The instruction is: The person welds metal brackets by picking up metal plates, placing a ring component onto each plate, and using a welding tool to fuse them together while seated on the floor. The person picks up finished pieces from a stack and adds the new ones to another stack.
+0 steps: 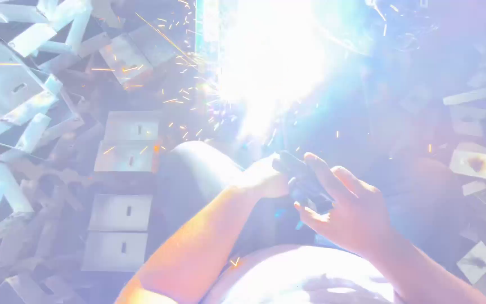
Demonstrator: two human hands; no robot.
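A blinding white welding flare (265,62) fills the top middle of the view and throws orange sparks (181,95) out to the left. Just below it my two hands meet on a dark tool handle (305,183). My left hand (262,177) is closed against the handle's left side, its forearm running down to the lower left. My right hand (347,205) wraps the handle from the right, fingers curled over it. The tool's tip is lost in the glare.
Several flat grey metal plates with slots (127,141) lie in a column at left, with more (119,228) below. A heap of angled metal pieces (23,84) fills the upper left. Small plates (476,163) are scattered at right. My knee (198,163) rises behind the hands.
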